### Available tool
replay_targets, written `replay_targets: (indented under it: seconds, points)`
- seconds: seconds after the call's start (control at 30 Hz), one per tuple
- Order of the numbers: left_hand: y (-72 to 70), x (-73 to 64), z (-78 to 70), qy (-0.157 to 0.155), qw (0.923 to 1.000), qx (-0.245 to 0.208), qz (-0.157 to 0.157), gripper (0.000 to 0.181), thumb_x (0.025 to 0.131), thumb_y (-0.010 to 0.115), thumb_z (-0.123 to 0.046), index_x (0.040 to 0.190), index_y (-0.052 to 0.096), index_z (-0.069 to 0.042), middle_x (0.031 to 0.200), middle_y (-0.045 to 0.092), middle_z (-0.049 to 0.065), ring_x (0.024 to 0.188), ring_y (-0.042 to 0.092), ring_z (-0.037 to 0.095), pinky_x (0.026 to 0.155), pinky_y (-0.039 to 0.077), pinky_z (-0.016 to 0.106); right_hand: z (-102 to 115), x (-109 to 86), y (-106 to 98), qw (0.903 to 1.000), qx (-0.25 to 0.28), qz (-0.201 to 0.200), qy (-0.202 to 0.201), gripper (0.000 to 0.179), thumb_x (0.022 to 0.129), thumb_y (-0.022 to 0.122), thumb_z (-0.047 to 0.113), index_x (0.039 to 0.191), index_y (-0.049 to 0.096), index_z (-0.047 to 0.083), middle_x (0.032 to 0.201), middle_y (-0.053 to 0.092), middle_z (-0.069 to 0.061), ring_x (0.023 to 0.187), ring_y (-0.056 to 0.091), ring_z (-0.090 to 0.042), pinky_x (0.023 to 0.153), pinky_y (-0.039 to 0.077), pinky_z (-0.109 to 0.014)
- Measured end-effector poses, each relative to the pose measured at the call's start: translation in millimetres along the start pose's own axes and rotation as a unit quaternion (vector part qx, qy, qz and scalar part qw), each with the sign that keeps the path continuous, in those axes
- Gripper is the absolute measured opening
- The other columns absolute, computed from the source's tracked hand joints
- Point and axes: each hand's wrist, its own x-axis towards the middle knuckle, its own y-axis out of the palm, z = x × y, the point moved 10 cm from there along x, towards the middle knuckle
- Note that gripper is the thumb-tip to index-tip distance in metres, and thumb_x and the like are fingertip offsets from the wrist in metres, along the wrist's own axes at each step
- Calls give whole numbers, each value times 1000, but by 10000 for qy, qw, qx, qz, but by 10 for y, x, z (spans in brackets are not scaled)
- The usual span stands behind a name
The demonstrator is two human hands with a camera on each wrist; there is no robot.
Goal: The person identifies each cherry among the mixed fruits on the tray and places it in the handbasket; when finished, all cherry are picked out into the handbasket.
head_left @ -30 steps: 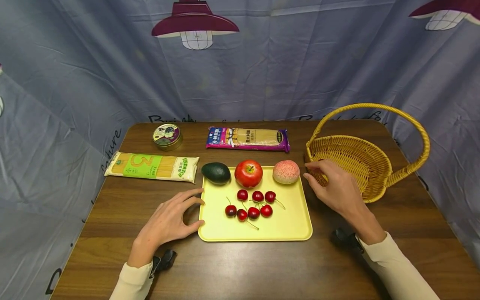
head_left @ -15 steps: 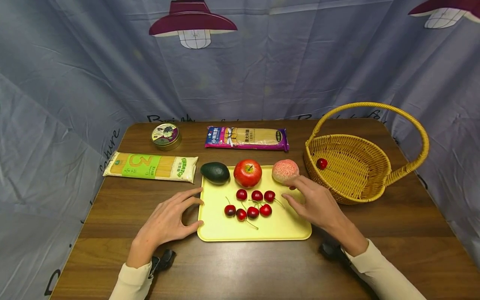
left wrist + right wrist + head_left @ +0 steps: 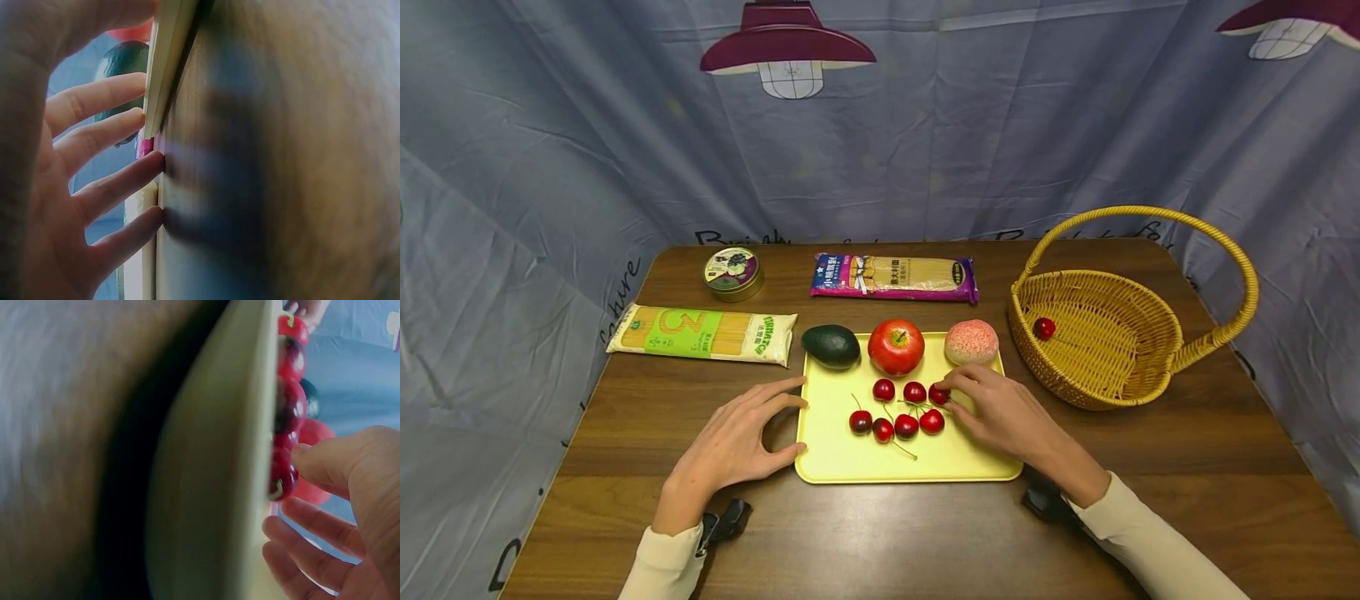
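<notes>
A yellow tray (image 3: 835, 462) holds several red cherries (image 3: 906, 427), with a dark green avocado (image 3: 831, 347), a red apple (image 3: 897, 347) and a pinkish peach (image 3: 972, 342) along its far edge. My right hand (image 3: 1000, 412) reaches over the tray's right side. Its thumb and index finger pinch the rightmost cherry (image 3: 936, 395) of the back row; the right wrist view shows this cherry (image 3: 284, 475) between them. At the tray's left edge, my left hand (image 3: 733, 437) rests with spread fingers, thumb and fingertips right at the rim (image 3: 164, 69).
To the right stands a yellow wicker basket (image 3: 1060, 385) with a tall handle and one cherry (image 3: 1043, 328) inside. A purple spaghetti pack (image 3: 895, 277), a green-labelled spaghetti pack (image 3: 700, 333) and a round tin (image 3: 733, 273) lie behind and left of the tray.
My right hand has moved left from the basket onto the tray, its fingers closing on a cherry. A cherry now shows in the basket. The left hand has stayed still.
</notes>
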Motion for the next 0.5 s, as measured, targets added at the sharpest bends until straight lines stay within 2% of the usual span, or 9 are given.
replay_targets:
  seconds: [0.17, 0.5]
  points:
    - [5, 2, 4, 4, 10000, -70, -1, 52, 87, 87, -47, 131, 74, -22, 162, 53, -3, 141, 58, 27, 106, 55, 56, 25, 30, 75, 9997, 4, 260, -4, 27, 93, 83, 16, 120, 80, 16, 120, 73, -3, 104, 75, -22, 82, 66, -45]
    - [6, -5, 8, -11, 9999, -138, 3, 54, 86, 87, -47, 131, 74, -21, 163, 52, -3, 143, 56, 26, 109, 52, 57, -35, 6, 91, 9989, 282, 282, 264, 26, 92, 87, 15, 115, 75, 14, 115, 71, -4, 89, 71, -16, 74, 64, -36]
